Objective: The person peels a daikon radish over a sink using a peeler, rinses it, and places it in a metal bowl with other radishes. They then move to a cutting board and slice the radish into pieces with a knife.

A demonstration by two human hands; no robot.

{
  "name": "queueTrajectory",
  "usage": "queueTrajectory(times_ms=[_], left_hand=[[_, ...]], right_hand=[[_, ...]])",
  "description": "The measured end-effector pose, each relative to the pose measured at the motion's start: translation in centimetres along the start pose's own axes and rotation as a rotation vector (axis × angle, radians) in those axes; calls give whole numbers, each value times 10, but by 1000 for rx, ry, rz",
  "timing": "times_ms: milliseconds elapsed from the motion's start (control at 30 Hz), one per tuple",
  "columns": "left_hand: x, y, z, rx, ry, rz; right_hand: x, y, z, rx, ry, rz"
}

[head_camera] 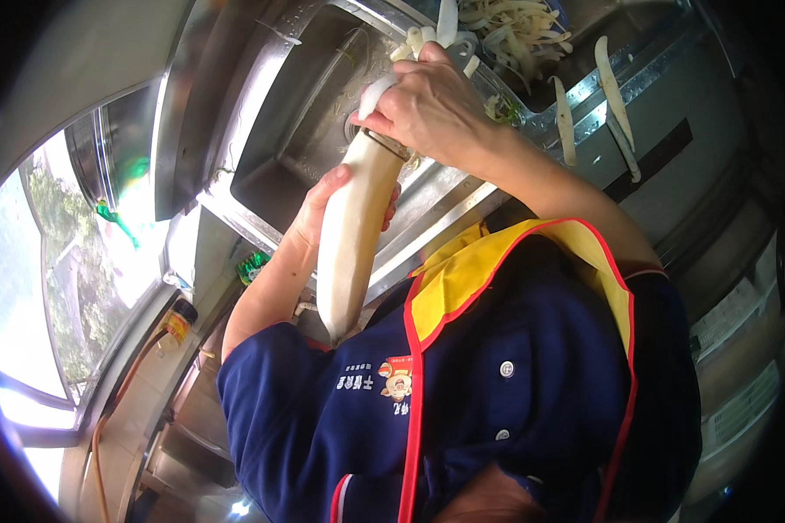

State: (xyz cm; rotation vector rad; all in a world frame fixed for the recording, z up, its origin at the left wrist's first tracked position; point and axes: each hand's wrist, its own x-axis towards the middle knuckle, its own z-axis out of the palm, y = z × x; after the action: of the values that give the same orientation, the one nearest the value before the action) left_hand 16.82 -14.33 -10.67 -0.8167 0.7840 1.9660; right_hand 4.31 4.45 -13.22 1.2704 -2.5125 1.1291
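A long, pale peeled daikon radish (356, 229) slants over the near edge of the metal sink, its lower end close to the apron. My left hand (320, 199) is closed around its middle from the left side. At the far end of the radish, my right hand (425, 108) grips what appears to be a peeler (387, 144), whose narrow metal head lies against the radish; its handle is hidden by the hand. A curled white strip of peel (376, 96) stands up by the right fingers. More peel strips (418, 40) lie beyond that hand.
The sink basin (281, 176) is below the hands, with bits of peel and greens. A pile of peelings (513, 33) sits at the top. Several strips, including one long peel (613, 91), lie on the metal ledge at right. A capped jar (178, 320) stands at left near the window.
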Motion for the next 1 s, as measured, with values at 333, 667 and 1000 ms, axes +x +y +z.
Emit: queueTrajectory(times_ms=[333,667,1000], left_hand=[[5,3,8,-112,49,100],[12,7,0,-325,-228,-86],[-1,-5,3,-192,-126,-73]], right_hand=[[0,36,9,322,-374,697],[4,40,-22,-132,28,431],[12,20,-14,-147,-204,417]])
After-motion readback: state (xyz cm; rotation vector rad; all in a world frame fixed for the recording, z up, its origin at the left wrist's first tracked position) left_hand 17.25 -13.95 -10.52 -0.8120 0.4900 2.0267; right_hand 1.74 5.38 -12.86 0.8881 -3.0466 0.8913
